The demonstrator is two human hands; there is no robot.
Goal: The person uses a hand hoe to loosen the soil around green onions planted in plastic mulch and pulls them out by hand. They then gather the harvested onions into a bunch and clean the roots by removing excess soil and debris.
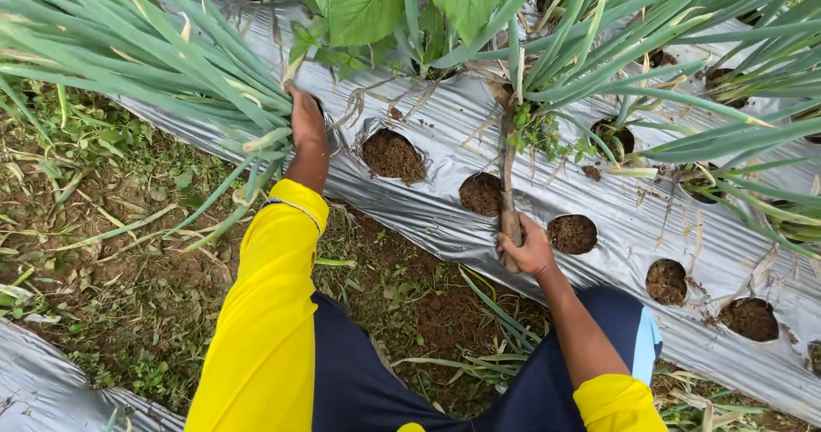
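Here, my left hand [306, 117] grasps a clump of long green onion leaves [171, 64] still rooted in silver plastic mulch [445, 218]; my right hand [526, 248] clenches a brown wooden tool handle [509, 184]. Several soil holes [393, 154] already stand empty.

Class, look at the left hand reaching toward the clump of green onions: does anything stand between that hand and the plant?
Nothing visible does. The left hand is already at the base of the green onion clump, with long leaves lying over it. The right hand grips a wooden stick apart from it.
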